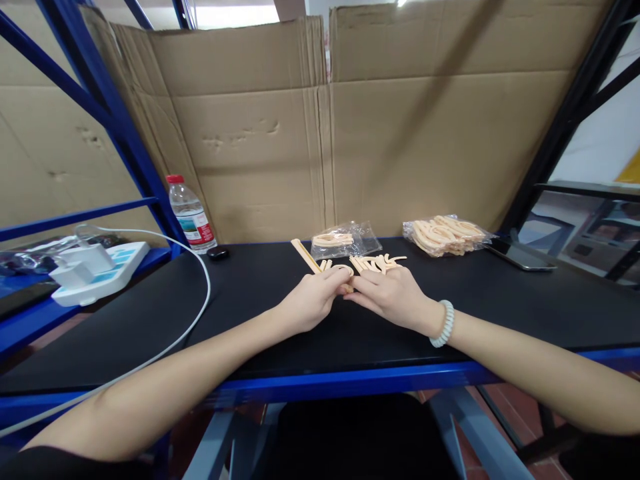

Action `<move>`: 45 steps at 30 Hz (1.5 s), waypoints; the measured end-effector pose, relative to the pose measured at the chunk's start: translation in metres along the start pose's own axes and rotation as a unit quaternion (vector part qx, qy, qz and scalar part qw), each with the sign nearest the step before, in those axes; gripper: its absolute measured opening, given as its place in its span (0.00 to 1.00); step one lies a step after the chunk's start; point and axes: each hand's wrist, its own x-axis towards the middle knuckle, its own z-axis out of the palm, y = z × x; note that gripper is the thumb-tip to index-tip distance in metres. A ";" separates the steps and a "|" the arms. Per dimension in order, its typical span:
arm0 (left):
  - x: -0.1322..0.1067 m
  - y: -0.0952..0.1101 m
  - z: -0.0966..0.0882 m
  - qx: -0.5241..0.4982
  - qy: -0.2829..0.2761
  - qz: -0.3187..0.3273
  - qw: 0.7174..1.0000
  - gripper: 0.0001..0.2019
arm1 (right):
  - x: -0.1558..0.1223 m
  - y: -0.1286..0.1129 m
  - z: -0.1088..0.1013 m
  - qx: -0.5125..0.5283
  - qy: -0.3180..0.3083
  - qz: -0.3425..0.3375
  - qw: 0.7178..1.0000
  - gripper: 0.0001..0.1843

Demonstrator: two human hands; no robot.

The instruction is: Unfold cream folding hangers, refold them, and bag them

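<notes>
My left hand (313, 299) and my right hand (395, 297) meet over the middle of the black tabletop (280, 350), fingers closed in a pinch. Between their fingertips is a small pale beige piece (346, 288), mostly hidden by the fingers. Just beyond the left hand a long straight beige strip (304, 256) points away to the upper left; I cannot tell whether it is held or lying down. Behind the right hand lies a group of short, partly curved beige pieces (377, 263). A pale coiled band (443, 324) circles my right wrist.
Behind the pieces lies a clear plastic bag (367, 239) with some beige strips. Farther right are a full bag of beige pieces (445, 235) and a phone (523, 255). At left stand a water bottle (193, 217), a white power strip (107, 273) and a trailing white cable (206, 293). Cardboard (260, 147) walls the back.
</notes>
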 end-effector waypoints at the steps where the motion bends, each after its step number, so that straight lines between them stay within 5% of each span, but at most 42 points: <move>1: 0.000 0.000 0.000 0.001 0.007 0.006 1.000 0.09 | 0.000 0.000 0.001 0.035 0.000 0.005 0.999 0.21; 9: 0.001 0.000 -0.005 0.006 0.040 0.017 0.999 0.10 | 0.007 -0.001 -0.006 0.353 -0.002 0.112 0.929 0.18; 13: 0.004 -0.005 -0.021 -0.002 0.059 -0.026 0.998 0.07 | 0.010 0.008 -0.009 0.413 0.035 0.188 0.890 0.19; 19: 0.008 -0.025 -0.060 0.010 -0.066 -0.042 0.997 0.02 | 0.012 0.031 0.003 0.450 0.054 0.227 0.862 0.18; 23: 0.004 -0.039 -0.063 -0.031 -0.173 -0.079 0.981 0.06 | 0.010 0.037 0.011 0.440 0.019 0.220 0.870 0.16; 26: 0.002 -0.044 -0.058 -0.023 -0.202 -0.077 0.976 0.06 | 0.009 0.037 0.011 0.425 -0.021 0.213 0.880 0.15; 38: 0.005 -0.046 -0.052 0.003 -0.230 -0.009 0.973 0.08 | 0.009 0.042 0.011 0.271 -0.090 0.086 0.955 0.14; 45: 0.006 -0.044 -0.050 0.019 -0.198 -0.004 0.980 0.06 | 0.029 0.039 0.022 0.102 -0.150 0.044 0.982 0.15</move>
